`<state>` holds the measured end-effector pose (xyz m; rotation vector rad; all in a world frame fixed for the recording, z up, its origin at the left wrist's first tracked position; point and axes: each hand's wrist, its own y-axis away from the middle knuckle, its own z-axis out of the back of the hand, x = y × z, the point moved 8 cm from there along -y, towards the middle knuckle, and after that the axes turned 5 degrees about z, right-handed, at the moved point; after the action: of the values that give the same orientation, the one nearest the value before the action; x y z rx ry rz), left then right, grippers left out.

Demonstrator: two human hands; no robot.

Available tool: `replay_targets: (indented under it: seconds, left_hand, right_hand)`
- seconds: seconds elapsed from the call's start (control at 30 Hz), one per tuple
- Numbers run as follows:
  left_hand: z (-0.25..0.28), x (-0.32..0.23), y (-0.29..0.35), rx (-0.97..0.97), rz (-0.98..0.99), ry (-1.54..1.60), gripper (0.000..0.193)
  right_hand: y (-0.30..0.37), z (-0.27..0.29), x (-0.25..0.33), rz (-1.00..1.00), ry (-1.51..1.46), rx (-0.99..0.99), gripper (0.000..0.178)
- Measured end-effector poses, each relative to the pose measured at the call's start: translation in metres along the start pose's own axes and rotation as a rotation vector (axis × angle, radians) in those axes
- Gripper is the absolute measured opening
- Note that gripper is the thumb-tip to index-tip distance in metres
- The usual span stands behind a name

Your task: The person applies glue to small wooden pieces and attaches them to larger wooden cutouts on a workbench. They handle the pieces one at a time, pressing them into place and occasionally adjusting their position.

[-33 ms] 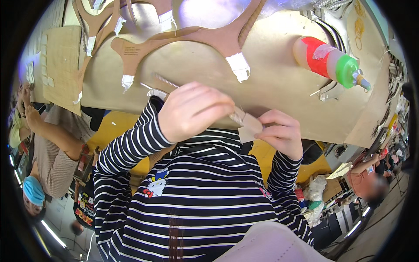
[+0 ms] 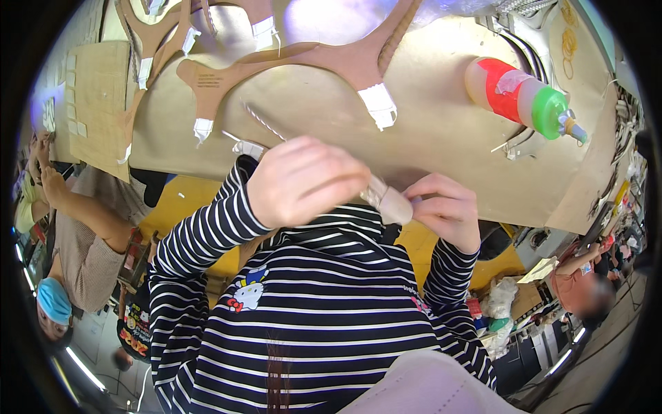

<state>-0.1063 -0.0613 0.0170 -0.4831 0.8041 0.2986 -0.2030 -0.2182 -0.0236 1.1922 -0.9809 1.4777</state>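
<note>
Head view, looking down: both hands are up in front of the striped sweater (image 2: pixel 317 310), working at one small tan piece (image 2: pixel 387 201). The left hand (image 2: pixel 303 181) is curled over, back of the hand to the camera, fingers (image 2: pixel 338 181) bent and pressed together at the piece's left end. The right hand (image 2: pixel 445 210) meets it from the other side, fingers (image 2: pixel 431 205) closed and pinching the right end. So the tan piece sits between the two hands, held by both, just above the edge of the surface (image 2: pixel 441 138) and close to the chest.

Beyond the hands, the pale brown surface carries a big brown cardboard cutout (image 2: pixel 310 58) with curved arms and white tape on its ends. Over to the right lies a glue bottle (image 2: pixel 520 96) on its side, with a red label and a green cap, well apart from the hands. A thin twisted strip (image 2: pixel 261 121) lies just beyond the left hand. At the far left a seated person (image 2: pixel 83 234) in a beige top leans an arm on the same surface.
</note>
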Motion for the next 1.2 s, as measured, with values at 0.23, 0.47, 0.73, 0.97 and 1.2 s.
replay_targets:
  seconds: [0.23, 0.47, 0.73, 0.97, 1.2]
  left_hand:
    - [0.011, -0.014, 0.013, -0.061, -0.212, -0.178, 0.023]
    - [0.006, -0.005, 0.005, -0.026, -0.136, -0.079, 0.030]
    - [-0.025, 0.023, -0.028, 0.118, 0.169, -0.108, 0.035]
    - [-0.037, 0.030, -0.024, 0.133, 0.117, -0.163, 0.041]
    - [-0.020, 0.014, -0.012, 0.109, 0.085, -0.243, 0.037]
  right_hand:
    - [0.006, 0.013, -0.023, -0.138, -0.002, -0.151, 0.016]
    - [0.012, 0.017, -0.035, -0.204, -0.079, -0.207, 0.013]
    - [0.036, 0.052, -0.054, -0.481, -0.044, -0.656, 0.017]
    - [0.034, 0.065, -0.028, -0.271, 0.414, -0.737, 0.018]
    - [0.039, 0.062, 0.012, 0.031, 0.765, -0.891, 0.021]
